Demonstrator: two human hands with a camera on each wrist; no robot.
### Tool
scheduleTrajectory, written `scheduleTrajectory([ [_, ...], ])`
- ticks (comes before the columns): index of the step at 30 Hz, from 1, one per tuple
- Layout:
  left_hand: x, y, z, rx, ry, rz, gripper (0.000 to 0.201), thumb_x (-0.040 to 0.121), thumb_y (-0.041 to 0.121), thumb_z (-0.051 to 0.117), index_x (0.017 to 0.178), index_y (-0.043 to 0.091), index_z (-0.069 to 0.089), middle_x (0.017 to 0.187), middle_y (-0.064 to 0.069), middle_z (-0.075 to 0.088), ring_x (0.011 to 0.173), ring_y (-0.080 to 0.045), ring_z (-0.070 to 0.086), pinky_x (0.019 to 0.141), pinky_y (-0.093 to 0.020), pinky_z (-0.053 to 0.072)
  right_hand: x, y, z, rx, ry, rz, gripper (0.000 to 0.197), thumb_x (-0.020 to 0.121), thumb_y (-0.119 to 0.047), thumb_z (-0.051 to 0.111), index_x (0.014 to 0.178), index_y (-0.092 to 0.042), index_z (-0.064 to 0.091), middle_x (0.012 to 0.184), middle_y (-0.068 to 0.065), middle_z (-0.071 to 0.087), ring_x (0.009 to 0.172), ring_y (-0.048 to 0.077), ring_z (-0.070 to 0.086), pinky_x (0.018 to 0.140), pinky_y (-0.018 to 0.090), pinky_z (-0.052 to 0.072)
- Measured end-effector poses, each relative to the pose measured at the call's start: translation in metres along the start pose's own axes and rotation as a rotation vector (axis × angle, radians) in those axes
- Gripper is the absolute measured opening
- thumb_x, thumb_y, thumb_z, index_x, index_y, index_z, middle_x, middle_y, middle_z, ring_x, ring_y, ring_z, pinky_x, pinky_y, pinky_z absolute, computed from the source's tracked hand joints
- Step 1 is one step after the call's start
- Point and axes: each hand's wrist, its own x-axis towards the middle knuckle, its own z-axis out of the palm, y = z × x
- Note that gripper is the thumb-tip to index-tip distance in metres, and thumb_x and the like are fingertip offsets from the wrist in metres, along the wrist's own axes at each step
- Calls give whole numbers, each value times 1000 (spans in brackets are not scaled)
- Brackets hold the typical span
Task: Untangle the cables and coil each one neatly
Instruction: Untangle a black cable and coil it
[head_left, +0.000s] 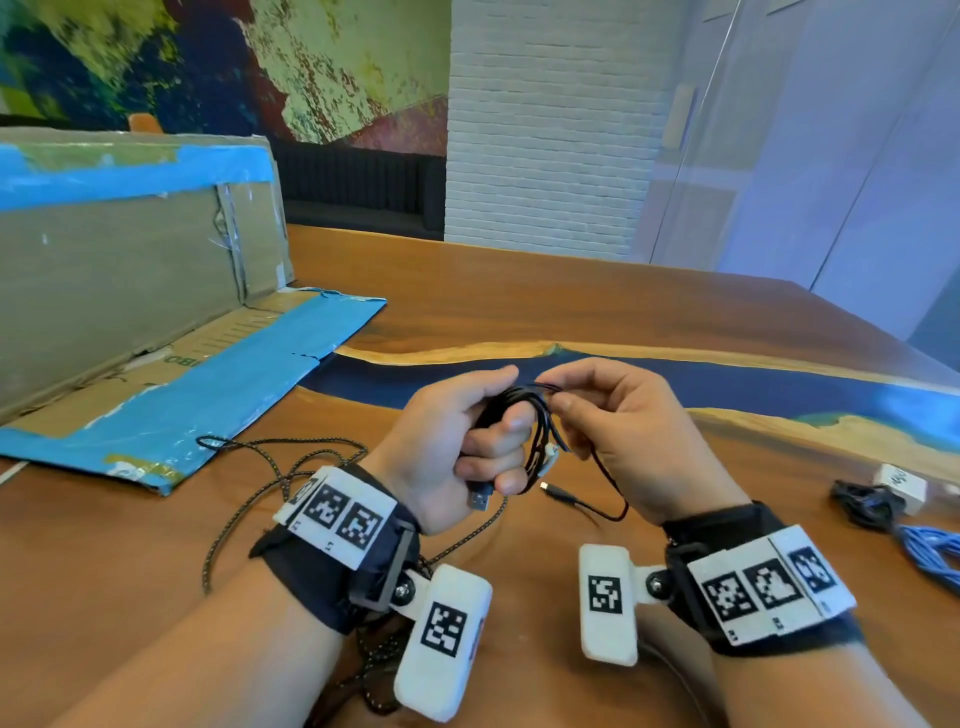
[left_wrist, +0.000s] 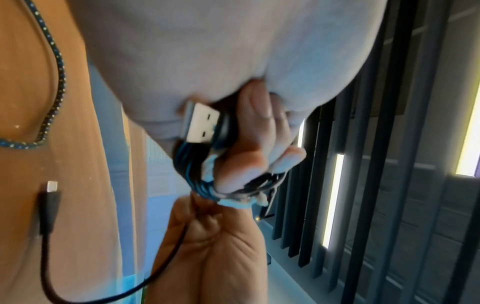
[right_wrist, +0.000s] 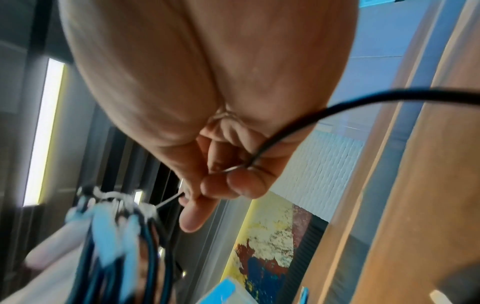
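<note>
My left hand (head_left: 498, 441) grips a coil of thin black cable (head_left: 535, 421) in its curled fingers, above the table. The cable's USB plug (head_left: 480, 500) sticks out below the fist, and shows white in the left wrist view (left_wrist: 201, 123). A thin white tie (right_wrist: 168, 201) is wound round the top of the coil (right_wrist: 116, 236). My right hand (head_left: 560, 401) pinches the tie's free end. The cable's loose tail (right_wrist: 285, 123) runs past those fingers and hangs down to a small plug (head_left: 558, 491). A braided dark cable (head_left: 270, 467) lies loose on the table under my left wrist.
A taped cardboard box (head_left: 130, 260) with an open blue flap stands at the left. At the right edge lie a bundled black cable (head_left: 862, 501) beside a white charger (head_left: 901, 486) and a blue cable bundle (head_left: 930, 551). The wooden table (head_left: 623, 312) stretches away behind.
</note>
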Motion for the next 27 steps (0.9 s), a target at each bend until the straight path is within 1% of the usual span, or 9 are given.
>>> scheduleTrajectory([
  [3, 3, -2, 2, -117, 43, 31, 44, 94, 33, 41, 54, 17, 46, 46, 6, 15, 43, -16, 6, 44, -27, 31, -1, 5, 19, 83, 29, 36, 7, 99, -2, 62, 98, -8, 65, 89, 36, 69, 67, 26, 59, 61, 33, 51],
  [6, 5, -4, 1, -189, 72, 58, 45, 95, 31, 36, 53, 17, 42, 47, 5, 12, 42, -16, 6, 45, -28, 25, 0, 11, 30, 198, 97, 67, 8, 98, -6, 65, 94, -11, 60, 88, 47, 61, 71, 36, 55, 67, 47, 48],
  [8, 5, -4, 0, -237, 83, 74, 45, 95, 30, 37, 52, 17, 43, 46, 5, 12, 43, -16, 5, 44, -27, 24, 0, 14, 33, 263, 157, 75, 13, 93, -13, 73, 88, -16, 61, 76, 39, 57, 69, 38, 52, 67, 49, 44],
  [10, 6, -3, -1, -276, 95, 91, 46, 96, 29, 36, 52, 17, 43, 43, 6, 16, 43, -16, 5, 43, -26, 26, -1, 15, 35, 336, 158, 93, 18, 82, -19, 81, 83, -17, 64, 77, 27, 57, 71, 38, 51, 68, 50, 45],
  [12, 6, -3, -3, -281, 113, 102, 46, 97, 28, 35, 52, 17, 43, 42, 7, 18, 43, -15, 5, 42, -25, 26, -2, 14, 35, 382, 136, 124, 20, 76, -20, 81, 82, -12, 64, 78, 24, 59, 71, 34, 54, 63, 43, 50],
  [15, 7, -2, -4, -251, 146, 102, 45, 97, 27, 36, 54, 16, 42, 45, 6, 17, 43, -14, 5, 41, -24, 25, -2, 15, 33, 387, 115, 162, 10, 85, -9, 73, 83, -8, 64, 77, 18, 63, 64, 26, 57, 53, 31, 55],
  [20, 8, -3, -2, -118, 290, 127, 46, 101, 27, 34, 57, 15, 43, 50, 5, 16, 39, -12, 13, 40, -25, 29, 0, 20, 34, 369, 77, 216, 5, 92, -7, 69, 90, -3, 70, 81, 21, 69, 66, 30, 63, 59, 35, 57],
  [23, 10, -3, -2, -58, 376, 146, 50, 103, 27, 34, 56, 15, 44, 52, 4, 17, 38, -12, 16, 40, -25, 31, 0, 23, 36, 357, 17, 250, 14, 97, -5, 64, 103, 3, 74, 88, 24, 69, 76, 33, 64, 59, 29, 55],
  [27, 12, -2, -6, -26, 458, 148, 52, 104, 27, 35, 55, 16, 44, 52, 3, 18, 42, -14, 16, 44, -27, 29, -2, 20, 33, 397, -101, 267, 28, 103, -16, 56, 115, 4, 72, 93, 20, 70, 87, 27, 62, 64, 28, 45],
])
